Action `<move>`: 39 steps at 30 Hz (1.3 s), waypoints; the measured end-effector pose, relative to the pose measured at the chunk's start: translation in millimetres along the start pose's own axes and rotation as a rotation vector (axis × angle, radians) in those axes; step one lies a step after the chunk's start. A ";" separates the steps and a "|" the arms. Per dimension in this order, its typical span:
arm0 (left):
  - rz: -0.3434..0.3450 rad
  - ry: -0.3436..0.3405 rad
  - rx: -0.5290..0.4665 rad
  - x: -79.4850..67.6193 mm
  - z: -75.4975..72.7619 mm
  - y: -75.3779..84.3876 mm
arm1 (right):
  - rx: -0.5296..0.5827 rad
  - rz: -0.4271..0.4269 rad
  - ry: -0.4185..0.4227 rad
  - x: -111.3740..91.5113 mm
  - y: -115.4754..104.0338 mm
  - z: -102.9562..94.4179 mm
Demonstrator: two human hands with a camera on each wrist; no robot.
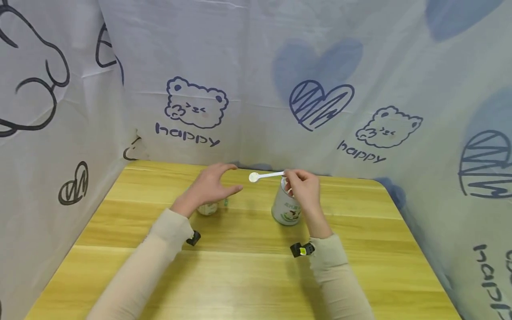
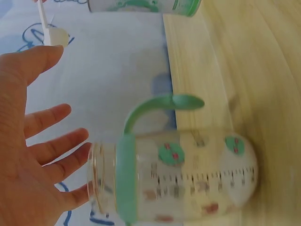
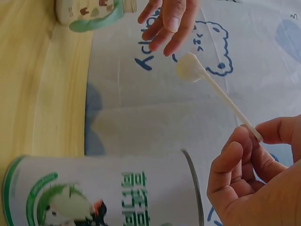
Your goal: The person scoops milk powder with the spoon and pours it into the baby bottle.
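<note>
My right hand pinches the handle end of a white measuring scoop, held level above the table. Pale powder seems to fill the bowl of the scoop in the right wrist view. Below that hand stands a white milk powder can with green print. My left hand hovers with fingers spread over a clear baby bottle with a green collar and handle. The bottle's mouth is uncapped, and whitish contents show near its base. In the head view the left hand hides most of the bottle.
Both containers stand toward the back of the wooden table. A white cloth with blue bears and hearts hangs behind the table and along both sides. Each wrist carries a small black camera.
</note>
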State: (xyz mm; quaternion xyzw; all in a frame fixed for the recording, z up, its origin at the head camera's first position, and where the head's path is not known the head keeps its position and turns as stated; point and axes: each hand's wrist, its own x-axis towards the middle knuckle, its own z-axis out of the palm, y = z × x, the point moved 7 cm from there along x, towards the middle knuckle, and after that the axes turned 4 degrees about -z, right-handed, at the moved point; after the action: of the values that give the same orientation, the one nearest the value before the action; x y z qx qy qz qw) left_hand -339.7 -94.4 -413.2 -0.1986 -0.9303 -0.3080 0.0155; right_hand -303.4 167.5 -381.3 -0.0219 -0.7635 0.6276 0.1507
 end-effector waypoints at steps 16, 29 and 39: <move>-0.066 0.021 -0.050 -28.0 -15.2 -47.3 | -0.009 -0.034 -0.088 -7.5 -0.8 38.3; -0.129 -0.021 -0.057 -43.8 -10.8 -73.9 | 0.008 -0.034 -0.125 -15.8 -2.2 65.7; -0.159 -0.016 -0.085 -49.1 -6.1 -85.0 | 0.012 -0.034 -0.154 -17.2 4.7 79.8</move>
State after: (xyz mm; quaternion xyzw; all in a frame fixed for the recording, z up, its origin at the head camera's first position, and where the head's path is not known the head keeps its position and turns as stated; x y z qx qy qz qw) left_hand -327.3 -177.8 -463.9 -0.1273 -0.9292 -0.3460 -0.0249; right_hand -308.4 88.8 -402.7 0.0403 -0.7692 0.6295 0.1022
